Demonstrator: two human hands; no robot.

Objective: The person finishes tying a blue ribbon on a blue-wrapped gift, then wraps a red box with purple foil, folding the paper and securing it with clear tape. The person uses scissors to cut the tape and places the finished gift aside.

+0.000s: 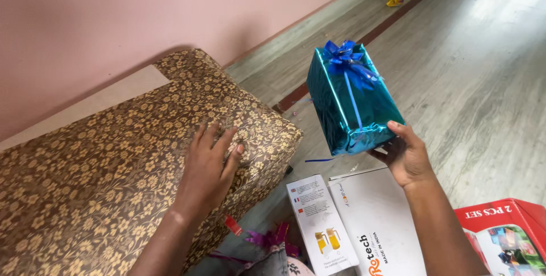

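The right hand (405, 156) grasps the lower corner of a blue foil-wrapped gift box (348, 105) with a blue ribbon bow (345, 56), held tilted above the floor (483, 82), while the left hand (209, 165) rests flat and released on the floral brown cushion (114, 162), near a white carton (364, 225) and what seems a red box (506, 236).

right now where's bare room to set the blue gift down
Bare floor stretches right of the blue gift. The cushion is free left of the left hand. It is crowded by the white boxes and red box.
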